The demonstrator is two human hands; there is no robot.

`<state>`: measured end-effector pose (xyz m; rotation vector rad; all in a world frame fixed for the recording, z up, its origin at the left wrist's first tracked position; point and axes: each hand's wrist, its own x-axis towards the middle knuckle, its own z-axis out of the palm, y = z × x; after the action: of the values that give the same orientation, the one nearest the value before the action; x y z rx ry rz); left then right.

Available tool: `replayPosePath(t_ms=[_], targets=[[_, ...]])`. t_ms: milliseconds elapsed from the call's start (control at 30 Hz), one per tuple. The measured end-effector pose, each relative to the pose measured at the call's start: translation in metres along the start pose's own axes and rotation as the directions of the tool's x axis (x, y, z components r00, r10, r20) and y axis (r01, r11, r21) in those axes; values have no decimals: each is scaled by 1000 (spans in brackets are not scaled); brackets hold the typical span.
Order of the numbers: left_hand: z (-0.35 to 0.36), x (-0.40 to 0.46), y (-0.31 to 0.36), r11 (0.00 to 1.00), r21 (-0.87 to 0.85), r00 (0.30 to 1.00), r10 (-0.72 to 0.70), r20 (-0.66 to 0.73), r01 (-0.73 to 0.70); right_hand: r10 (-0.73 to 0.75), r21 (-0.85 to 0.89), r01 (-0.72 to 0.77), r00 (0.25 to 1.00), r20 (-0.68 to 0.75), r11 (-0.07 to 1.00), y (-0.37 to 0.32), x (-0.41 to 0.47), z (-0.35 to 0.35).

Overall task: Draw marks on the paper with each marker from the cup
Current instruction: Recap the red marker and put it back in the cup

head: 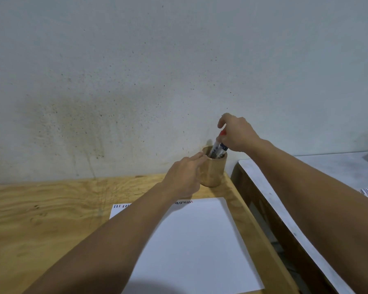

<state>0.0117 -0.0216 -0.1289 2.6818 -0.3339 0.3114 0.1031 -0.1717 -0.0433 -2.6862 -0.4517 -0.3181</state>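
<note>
Head view: right hand [236, 133] pinches a red-capped marker [218, 146] standing in the cup [214, 169]. Left hand [184, 177] wraps the cup's 9 o'clock side. Cup stands on the bench [51, 209], at 12 o'clock of the paper [191, 240].

Both arms reach up toward the middle. The left hand [184, 177] is curled; the right hand [237, 134], a bit higher, pinches.

Left hand [184, 177] steadies the wooden cup [214, 169]; right hand [236, 133] grips a red-capped marker [218, 144].
</note>
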Motion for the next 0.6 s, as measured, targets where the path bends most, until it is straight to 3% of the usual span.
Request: replayPosePath(t_ms=[400, 600], targets=[[-6, -3, 2, 999, 25, 998, 39, 51, -41, -55, -118, 40, 991, -125, 992, 8, 2, 25], [-4, -11, -2, 998, 63, 995, -25, 96, 19, -25, 113, 37, 994, -106, 993, 22, -22, 15]])
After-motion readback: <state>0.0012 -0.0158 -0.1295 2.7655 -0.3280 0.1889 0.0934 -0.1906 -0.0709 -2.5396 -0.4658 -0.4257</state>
